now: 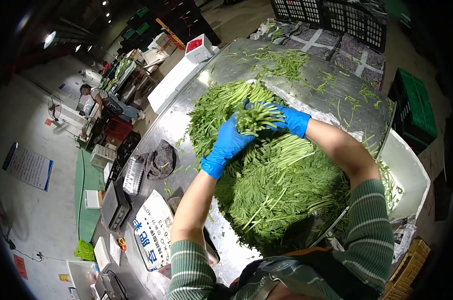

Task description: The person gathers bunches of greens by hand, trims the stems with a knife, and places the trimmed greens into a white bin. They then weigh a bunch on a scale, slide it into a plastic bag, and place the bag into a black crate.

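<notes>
My left hand, in a blue glove, is closed around a bunch of leafy greens, its pale cut stem ends turned up towards me. On the other side of the same bunch my right hand, also blue-gloved, grips it, with part of the fingers hidden behind the stems. Beneath both hands lies a large heap of leafy greens with feathery leaves. More greens are piled just beyond my left hand, stems lying to the right.
Loose trimmings litter the metal table. Left stand a printed sack and a dark crumpled cloth. A white bin and green crate are right. Black crates stand behind; another person bends far left.
</notes>
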A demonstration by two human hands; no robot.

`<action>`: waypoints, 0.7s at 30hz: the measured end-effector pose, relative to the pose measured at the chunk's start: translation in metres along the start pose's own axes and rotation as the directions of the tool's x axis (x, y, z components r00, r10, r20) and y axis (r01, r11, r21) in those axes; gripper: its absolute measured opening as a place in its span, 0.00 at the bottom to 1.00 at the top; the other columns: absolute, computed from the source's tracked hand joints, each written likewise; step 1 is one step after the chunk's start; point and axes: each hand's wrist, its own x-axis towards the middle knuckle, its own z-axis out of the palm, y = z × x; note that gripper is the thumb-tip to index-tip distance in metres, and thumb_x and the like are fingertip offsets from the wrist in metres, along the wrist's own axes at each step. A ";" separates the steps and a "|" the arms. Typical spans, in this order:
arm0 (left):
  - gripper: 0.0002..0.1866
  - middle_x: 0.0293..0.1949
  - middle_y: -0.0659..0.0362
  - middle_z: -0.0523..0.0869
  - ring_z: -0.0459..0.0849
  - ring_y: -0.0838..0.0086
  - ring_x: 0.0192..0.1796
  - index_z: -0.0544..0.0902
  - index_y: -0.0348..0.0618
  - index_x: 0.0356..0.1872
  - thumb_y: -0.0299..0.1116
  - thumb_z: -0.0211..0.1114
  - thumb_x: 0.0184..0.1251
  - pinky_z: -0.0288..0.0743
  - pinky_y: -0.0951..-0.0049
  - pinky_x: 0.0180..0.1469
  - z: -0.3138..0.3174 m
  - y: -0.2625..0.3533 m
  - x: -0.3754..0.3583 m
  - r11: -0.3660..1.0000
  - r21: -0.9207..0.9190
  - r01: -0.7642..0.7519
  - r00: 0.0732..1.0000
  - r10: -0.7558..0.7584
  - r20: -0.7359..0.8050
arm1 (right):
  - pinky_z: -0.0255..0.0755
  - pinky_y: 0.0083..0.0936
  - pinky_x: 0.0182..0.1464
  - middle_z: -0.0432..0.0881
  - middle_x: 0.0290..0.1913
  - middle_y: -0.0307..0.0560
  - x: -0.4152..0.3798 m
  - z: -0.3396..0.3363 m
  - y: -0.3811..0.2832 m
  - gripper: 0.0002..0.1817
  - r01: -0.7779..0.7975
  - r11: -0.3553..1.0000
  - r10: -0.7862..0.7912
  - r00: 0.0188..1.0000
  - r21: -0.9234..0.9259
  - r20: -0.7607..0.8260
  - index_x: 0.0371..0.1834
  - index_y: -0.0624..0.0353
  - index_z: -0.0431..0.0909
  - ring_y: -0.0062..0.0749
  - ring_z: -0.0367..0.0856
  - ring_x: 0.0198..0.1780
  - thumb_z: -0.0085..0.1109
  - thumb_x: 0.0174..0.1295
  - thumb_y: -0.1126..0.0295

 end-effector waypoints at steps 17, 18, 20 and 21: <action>0.20 0.38 0.58 0.79 0.79 0.71 0.39 0.73 0.35 0.46 0.22 0.62 0.48 0.73 0.75 0.45 -0.076 -0.019 -0.023 0.763 -0.591 0.260 0.887 -0.431 -0.166 | 0.68 0.34 0.42 0.74 0.37 0.48 -0.041 0.012 -0.008 0.19 -0.191 -0.522 -0.292 0.956 -0.831 -0.036 0.47 0.53 0.71 0.42 0.73 0.41 0.54 0.49 0.68; 0.20 0.38 0.56 0.80 0.79 0.69 0.41 0.72 0.34 0.46 0.23 0.60 0.49 0.73 0.72 0.48 -0.082 -0.021 -0.029 0.711 -0.661 0.240 0.881 -0.445 -0.159 | 0.66 0.34 0.42 0.74 0.36 0.47 -0.038 0.019 -0.006 0.19 -0.256 -0.653 -0.350 0.937 -0.713 -0.016 0.47 0.55 0.71 0.40 0.73 0.41 0.54 0.48 0.68; 0.19 0.38 0.56 0.80 0.79 0.69 0.41 0.72 0.34 0.46 0.23 0.60 0.50 0.73 0.71 0.48 -0.082 -0.023 -0.037 0.712 -0.675 0.192 0.881 -0.429 -0.202 | 0.63 0.36 0.41 0.73 0.33 0.45 -0.027 0.038 -0.008 0.16 -0.089 -0.545 -0.548 0.791 -0.834 0.274 0.41 0.55 0.72 0.38 0.71 0.37 0.53 0.49 0.64; 0.18 0.38 0.56 0.80 0.79 0.70 0.40 0.72 0.34 0.46 0.23 0.59 0.50 0.73 0.72 0.48 -0.081 -0.023 -0.040 0.712 -0.677 0.186 0.884 -0.422 -0.201 | 0.62 0.38 0.41 0.73 0.34 0.45 -0.021 0.059 -0.011 0.17 -0.011 -0.455 -0.610 0.732 -0.891 0.303 0.43 0.55 0.71 0.38 0.71 0.37 0.53 0.50 0.64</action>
